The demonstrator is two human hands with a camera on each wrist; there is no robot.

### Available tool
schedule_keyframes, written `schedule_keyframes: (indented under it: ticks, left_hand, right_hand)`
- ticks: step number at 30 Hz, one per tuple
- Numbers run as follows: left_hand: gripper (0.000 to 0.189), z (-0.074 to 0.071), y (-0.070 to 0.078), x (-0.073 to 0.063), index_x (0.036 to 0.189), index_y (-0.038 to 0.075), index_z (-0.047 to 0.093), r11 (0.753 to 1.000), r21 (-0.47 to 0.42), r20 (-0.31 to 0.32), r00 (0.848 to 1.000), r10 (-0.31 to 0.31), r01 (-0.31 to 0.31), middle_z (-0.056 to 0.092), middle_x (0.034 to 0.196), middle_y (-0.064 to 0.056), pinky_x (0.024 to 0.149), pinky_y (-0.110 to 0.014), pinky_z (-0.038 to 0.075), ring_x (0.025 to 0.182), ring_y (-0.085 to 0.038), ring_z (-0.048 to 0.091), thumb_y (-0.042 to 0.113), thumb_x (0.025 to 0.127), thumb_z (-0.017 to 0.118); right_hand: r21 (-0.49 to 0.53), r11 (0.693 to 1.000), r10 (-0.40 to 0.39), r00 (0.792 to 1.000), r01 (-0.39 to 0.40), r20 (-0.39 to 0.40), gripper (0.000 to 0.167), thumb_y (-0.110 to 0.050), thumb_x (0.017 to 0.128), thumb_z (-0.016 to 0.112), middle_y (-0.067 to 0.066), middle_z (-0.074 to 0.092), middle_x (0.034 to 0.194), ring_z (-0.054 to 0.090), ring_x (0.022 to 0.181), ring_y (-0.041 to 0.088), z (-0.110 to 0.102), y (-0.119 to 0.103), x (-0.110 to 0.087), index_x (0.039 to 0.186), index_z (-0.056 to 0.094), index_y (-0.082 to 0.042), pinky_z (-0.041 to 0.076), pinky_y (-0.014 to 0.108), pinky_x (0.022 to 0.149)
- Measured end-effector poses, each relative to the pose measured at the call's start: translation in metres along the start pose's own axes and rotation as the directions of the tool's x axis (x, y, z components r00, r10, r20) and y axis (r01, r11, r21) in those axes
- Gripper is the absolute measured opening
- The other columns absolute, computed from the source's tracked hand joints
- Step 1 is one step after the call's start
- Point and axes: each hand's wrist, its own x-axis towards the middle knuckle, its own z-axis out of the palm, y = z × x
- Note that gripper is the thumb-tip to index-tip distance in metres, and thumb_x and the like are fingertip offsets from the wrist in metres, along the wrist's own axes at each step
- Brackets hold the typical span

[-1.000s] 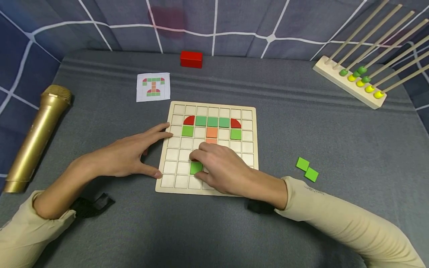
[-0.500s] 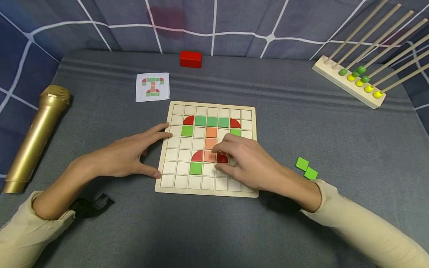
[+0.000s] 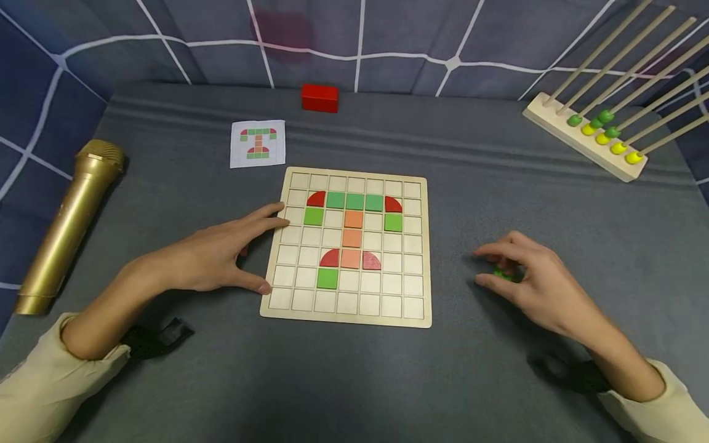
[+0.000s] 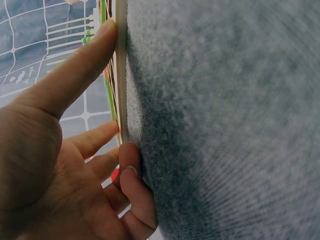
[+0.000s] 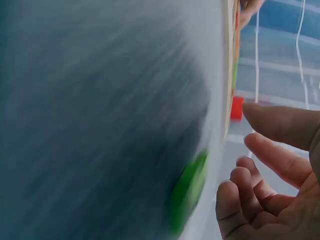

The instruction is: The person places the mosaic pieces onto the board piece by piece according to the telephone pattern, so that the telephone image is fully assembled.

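Note:
In the head view my left hand (image 3: 205,255) lies at the left side of a wooden grid board (image 3: 411,284), its fingertips and thumb tip on the edge. The left wrist view has the thumb (image 4: 80,75) stretched along that edge. Set in the grid are green square tiles (image 3: 327,279), orange square tiles (image 3: 352,238) and red quarter-round tiles (image 3: 392,203). To the right of the board my right hand (image 3: 537,286) hovers over loose green tiles (image 3: 501,275), mostly hidden under it. In the right wrist view its thumb and fingers stand apart, clear of a blurred green tile (image 5: 187,192).
Behind the board lie a pattern card (image 3: 257,144) and a red block (image 3: 319,98). A gold microphone (image 3: 69,227) lies at the left. An abacus-like peg stand (image 3: 581,136) with green and yellow beads stands at the back right. Grey cloth (image 3: 354,381) covers the table.
My right hand has left the lower middle of the board and moved right to the loose green tiles. It has uncovered the red tile at the lower right. The left hand stays at the board's edge.

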Motion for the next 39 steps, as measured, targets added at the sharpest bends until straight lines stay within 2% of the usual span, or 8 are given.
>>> schedule_keyframes:
  ticks: [4, 8, 14, 19, 23, 30, 35, 39]
  left_hand:
    - [0.099, 0.001, 0.000, 0.002, 0.156, 0.021, 0.029, 1.000, -0.007, 0.006, 1.000, -0.003, 0.003, 0.008, 0.164, 0.006, 0.081, -0.040, 0.038, 0.095, -0.017, 0.050, 0.055, 0.077, 0.079]
    - [0.099, 0.001, 0.000, 0.001, 0.156, 0.022, 0.028, 1.000, -0.015, 0.009, 1.000, -0.021, 0.021, 0.007, 0.164, 0.008, 0.081, -0.040, 0.037, 0.094, -0.017, 0.051, 0.052, 0.077, 0.081]
    - [0.099, 0.002, -0.001, 0.001, 0.156, 0.021, 0.029, 1.000, -0.019, 0.005, 1.000, -0.022, 0.022, 0.008, 0.164, 0.007, 0.082, -0.040, 0.037, 0.096, -0.018, 0.051, 0.052, 0.077, 0.081]
    - [0.100, 0.002, 0.000, 0.002, 0.156, 0.021, 0.029, 1.000, -0.019, 0.008, 1.000, -0.020, 0.020, 0.007, 0.164, 0.007, 0.084, -0.041, 0.037, 0.103, -0.020, 0.049, 0.052, 0.077, 0.081]
    - [0.100, 0.001, 0.000, 0.003, 0.156, 0.021, 0.029, 1.000, -0.015, 0.008, 1.000, -0.020, 0.020, 0.007, 0.164, 0.007, 0.081, -0.040, 0.037, 0.096, -0.019, 0.051, 0.052, 0.077, 0.081]
    - [0.100, 0.001, 0.000, 0.003, 0.156, 0.020, 0.028, 1.000, -0.025, 0.005, 1.000, 0.002, -0.002, 0.007, 0.164, 0.005, 0.084, -0.042, 0.037, 0.107, -0.022, 0.048, 0.053, 0.077, 0.080]
    - [0.100, 0.001, 0.000, 0.003, 0.156, 0.020, 0.028, 1.000, -0.027, 0.006, 1.000, -0.004, 0.005, 0.007, 0.164, 0.005, 0.081, -0.040, 0.037, 0.096, -0.019, 0.050, 0.052, 0.077, 0.081]
    - [0.100, 0.001, 0.000, 0.003, 0.156, 0.020, 0.028, 1.000, -0.023, 0.006, 1.000, -0.012, 0.012, 0.007, 0.164, 0.005, 0.079, -0.039, 0.037, 0.091, -0.017, 0.050, 0.051, 0.076, 0.082]
  right_hand:
    - [-0.053, 0.996, 0.065, 0.998, -0.065, -0.001, 0.040, 0.000, 0.075, 0.083, -0.005, 0.056, 0.092, 0.047, 0.079, 0.007, -0.010, 0.021, -0.018, 0.112, 0.071, -0.009, 0.037, 0.020, 0.065]
    - [-0.104, 0.987, 0.123, 0.992, -0.120, 0.017, 0.041, -0.006, 0.076, 0.085, -0.002, 0.054, 0.091, 0.045, 0.079, 0.007, -0.014, 0.031, -0.027, 0.115, 0.070, -0.006, 0.036, 0.019, 0.067]
    - [-0.157, 0.972, 0.184, 0.982, -0.175, 0.041, 0.036, -0.016, 0.081, 0.083, 0.000, 0.055, 0.093, 0.046, 0.079, 0.009, -0.014, 0.032, -0.027, 0.113, 0.070, -0.008, 0.036, 0.021, 0.066]
    - [-0.183, 0.965, 0.201, 0.979, -0.190, 0.042, 0.031, -0.019, 0.081, 0.083, -0.001, 0.055, 0.093, 0.047, 0.080, 0.011, -0.013, 0.029, -0.025, 0.108, 0.071, -0.011, 0.037, 0.024, 0.066]
    - [-0.188, 0.966, 0.189, 0.981, -0.178, 0.039, 0.027, -0.018, 0.080, 0.083, -0.003, 0.054, 0.091, 0.046, 0.079, 0.009, -0.012, 0.028, -0.024, 0.104, 0.071, -0.013, 0.036, 0.024, 0.065]
    - [-0.198, 0.971, 0.140, 0.990, -0.131, 0.028, 0.023, -0.014, 0.077, 0.085, -0.006, 0.060, 0.089, 0.050, 0.076, 0.007, -0.012, 0.026, -0.021, 0.096, 0.072, -0.013, 0.038, 0.022, 0.064]
    - [-0.231, 0.971, 0.066, 0.998, -0.060, 0.020, 0.027, -0.010, 0.072, 0.087, -0.010, 0.061, 0.086, 0.052, 0.074, 0.006, -0.011, 0.026, -0.019, 0.096, 0.073, -0.014, 0.039, 0.023, 0.063]
    - [-0.241, 0.970, 0.011, 0.999, -0.003, 0.030, 0.033, -0.007, 0.071, 0.086, -0.010, 0.062, 0.091, 0.050, 0.073, 0.006, -0.010, 0.026, -0.019, 0.102, 0.075, -0.010, 0.039, 0.026, 0.062]
